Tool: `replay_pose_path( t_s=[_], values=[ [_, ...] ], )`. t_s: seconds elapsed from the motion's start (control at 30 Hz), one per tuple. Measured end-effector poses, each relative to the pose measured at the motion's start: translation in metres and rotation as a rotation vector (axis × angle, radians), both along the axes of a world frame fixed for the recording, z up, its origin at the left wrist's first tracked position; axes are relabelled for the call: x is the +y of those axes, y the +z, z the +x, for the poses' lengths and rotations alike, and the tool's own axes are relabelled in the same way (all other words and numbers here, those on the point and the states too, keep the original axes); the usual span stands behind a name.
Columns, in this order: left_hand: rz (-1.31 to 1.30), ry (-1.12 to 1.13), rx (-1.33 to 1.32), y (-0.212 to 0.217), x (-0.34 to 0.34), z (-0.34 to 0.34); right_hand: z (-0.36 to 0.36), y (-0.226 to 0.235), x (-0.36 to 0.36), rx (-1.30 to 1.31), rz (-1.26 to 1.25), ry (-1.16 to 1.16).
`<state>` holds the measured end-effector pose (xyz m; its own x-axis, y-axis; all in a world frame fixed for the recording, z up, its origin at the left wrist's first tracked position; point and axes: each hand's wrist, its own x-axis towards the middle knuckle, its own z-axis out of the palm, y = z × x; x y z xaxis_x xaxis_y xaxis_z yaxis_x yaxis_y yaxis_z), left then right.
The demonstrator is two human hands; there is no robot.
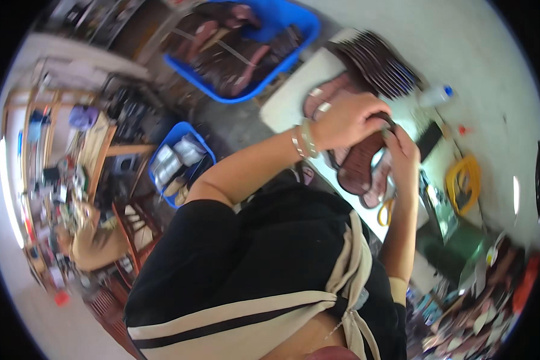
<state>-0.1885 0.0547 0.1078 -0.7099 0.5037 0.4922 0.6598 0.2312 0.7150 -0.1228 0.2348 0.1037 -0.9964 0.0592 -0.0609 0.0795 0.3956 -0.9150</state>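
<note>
My left hand (351, 122) and my right hand (404, 149) are close together over a pale worktable (285, 108). Between them they grip the upper end of a dark brown shoe sole (361, 161), its rounded end hanging toward me. Fingers of both hands are closed at that end, partly hiding it. Beyond my left hand lie flat brown-pink sole pieces (327, 95), and another pinkish piece (375, 187) shows below the held sole. A fanned stack of dark soles (375, 63) sits at the far side of the table. Yellow-handled scissors (386, 213) lie nearest my right forearm.
A large blue bin (207, 90) of brown pieces stands beyond the table. Left of me is a smaller blue bin (183, 129) with clear-wrapped bundles. A blue-capped bottle (436, 95) and a yellow ring (463, 186) lie to the right. Scraps (468, 318) pile up at lower right.
</note>
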Motion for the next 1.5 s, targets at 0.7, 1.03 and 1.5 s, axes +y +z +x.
replay_pose_path(
  t_s=[0.7,1.03,1.5],
  values=[
    [0.084,0.108,0.286,-0.018,0.031,0.003,0.015,0.005,-0.009,0.397,0.166,-0.179],
    [0.054,-0.195,0.022,-0.014,0.057,0.015,0.048,0.019,0.018,0.224,0.181,-0.286],
    [0.058,-0.277,0.612,-0.002,0.099,0.010,0.070,0.023,0.043,0.302,0.241,-0.384]
  ],
)
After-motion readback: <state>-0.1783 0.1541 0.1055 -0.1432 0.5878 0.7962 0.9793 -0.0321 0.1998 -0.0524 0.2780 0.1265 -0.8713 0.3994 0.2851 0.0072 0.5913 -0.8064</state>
